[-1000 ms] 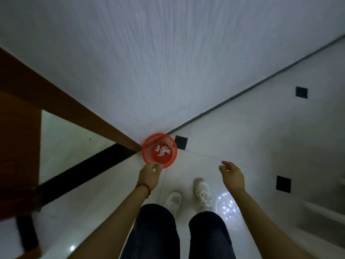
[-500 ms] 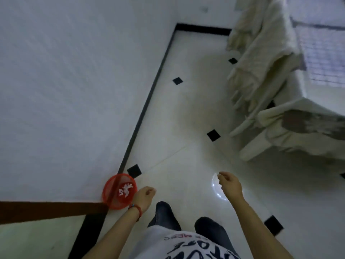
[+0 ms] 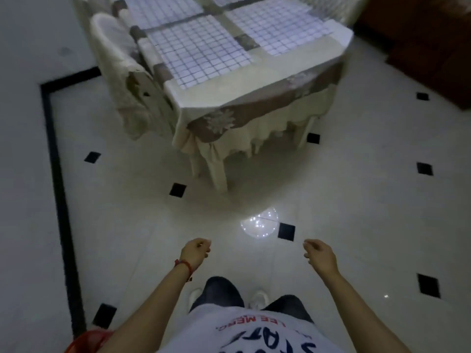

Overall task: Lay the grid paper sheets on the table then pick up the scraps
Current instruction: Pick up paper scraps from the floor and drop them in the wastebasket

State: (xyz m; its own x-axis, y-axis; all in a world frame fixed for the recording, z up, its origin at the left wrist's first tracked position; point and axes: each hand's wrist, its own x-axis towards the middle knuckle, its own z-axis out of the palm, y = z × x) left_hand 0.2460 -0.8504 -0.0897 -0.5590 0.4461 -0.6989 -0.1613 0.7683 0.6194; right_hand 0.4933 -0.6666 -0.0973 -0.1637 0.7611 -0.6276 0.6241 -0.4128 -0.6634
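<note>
Since half a second ago the person has turned away from the wall, so the table [image 3: 254, 80] now fills the upper middle of the frame, and the red basket [image 3: 86, 341] has slid to the bottom left corner, where only its rim peeks out behind the left arm. From the head camera, the grid paper sheets [image 3: 201, 50] lie flat on the table, side by side with thin gaps between them, and more of them run off the top edge. A cream and brown tablecloth [image 3: 257, 115] hangs down over the table's sides. A chair [image 3: 119, 62] with a cloth cover stands just beside the table at the upper left. The left hand [image 3: 195, 253] hangs in the lower middle of the frame, away from the basket, with its fingers loosely curled and nothing in it. A red bracelet [image 3: 184, 264] sits on that wrist. The right hand [image 3: 319, 254] hangs to the right of it, well apart, with its fingers also loosely curled and holding nothing. Both hands float over the white floor [image 3: 127, 225], which has small black squares on it. A bright round light spot [image 3: 260, 222] shines on the floor between the hands and the table. No scraps show up clearly in this blurry frame.
</note>
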